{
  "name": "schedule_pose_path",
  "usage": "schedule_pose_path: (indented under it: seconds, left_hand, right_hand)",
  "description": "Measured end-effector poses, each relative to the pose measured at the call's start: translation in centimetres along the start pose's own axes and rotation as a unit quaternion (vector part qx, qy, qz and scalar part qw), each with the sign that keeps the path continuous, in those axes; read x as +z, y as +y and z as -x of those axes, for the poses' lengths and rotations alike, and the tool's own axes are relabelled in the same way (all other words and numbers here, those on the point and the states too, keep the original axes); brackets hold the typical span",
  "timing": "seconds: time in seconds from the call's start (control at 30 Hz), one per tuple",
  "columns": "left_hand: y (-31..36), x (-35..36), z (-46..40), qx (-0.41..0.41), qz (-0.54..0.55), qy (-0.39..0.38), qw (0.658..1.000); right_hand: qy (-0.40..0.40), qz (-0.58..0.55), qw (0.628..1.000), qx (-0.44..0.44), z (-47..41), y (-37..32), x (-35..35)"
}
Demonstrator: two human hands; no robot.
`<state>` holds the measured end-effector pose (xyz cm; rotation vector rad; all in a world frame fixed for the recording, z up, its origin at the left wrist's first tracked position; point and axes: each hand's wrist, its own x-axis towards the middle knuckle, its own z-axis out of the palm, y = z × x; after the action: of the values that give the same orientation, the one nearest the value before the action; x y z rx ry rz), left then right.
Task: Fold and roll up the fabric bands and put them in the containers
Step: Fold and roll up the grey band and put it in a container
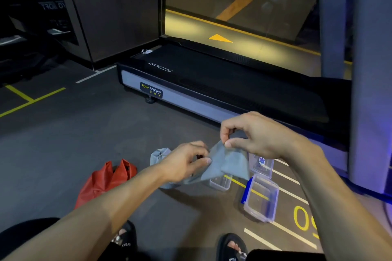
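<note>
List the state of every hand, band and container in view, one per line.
left hand: pinches the grey band, held above the floor.
right hand: pinches the grey band's upper edge.
grey band: partly folded, not rolled.
red band: crumpled on the floor, untouched.
nearest container: open, empty, on the floor.
small container: open, partly hidden by the band.
far container: contents unclear.

You're holding the fabric band (228, 162) up between both hands, over the containers (262, 199) sitting on the floor (84, 137) to your right. Another band (110, 180) is lying to your left, treadmill (212, 87) behind everything.
</note>
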<state>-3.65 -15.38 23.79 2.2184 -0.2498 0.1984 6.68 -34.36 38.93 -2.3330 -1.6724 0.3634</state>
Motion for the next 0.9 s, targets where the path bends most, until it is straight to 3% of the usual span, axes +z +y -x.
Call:
schedule_pose_path:
  seconds: [0.17, 0.3, 0.57, 0.73, 0.8, 0.9]
  left_hand:
    - [0.0, -0.3, 0.0, -0.058, 0.024, 0.038, 0.997]
    - [-0.8, -0.5, 0.2, -0.087, 0.008, 0.026, 0.996]
    - [-1.5, -0.6, 0.3, -0.059, -0.064, 0.000, 0.996]
    - [-1.3, -2.1, -0.4, -0.024, -0.145, 0.112, 0.983]
    - [-1.2, -3.5, -0.6, -0.066, -0.055, 0.154, 0.984]
    - [-0.7, -5.3, -0.8, -0.101, 0.109, 0.130, 0.980]
  right_hand:
    - [0.025, 0.003, 1.000, 0.005, 0.7, 0.3, -0.7]
    - [0.072, 0.004, 0.997, 0.006, 1.3, 0.8, -1.5]
    - [0.136, 0.024, 0.990, 0.010, 1.6, 1.8, -1.6]
    - [0.159, 0.027, 0.987, 0.029, 1.4, 2.4, -1.1]
    - [0.169, 0.018, 0.984, 0.053, 1.7, 3.1, -1.0]
    - [0.190, -0.019, 0.978, 0.084, 2.3, 4.2, -0.8]
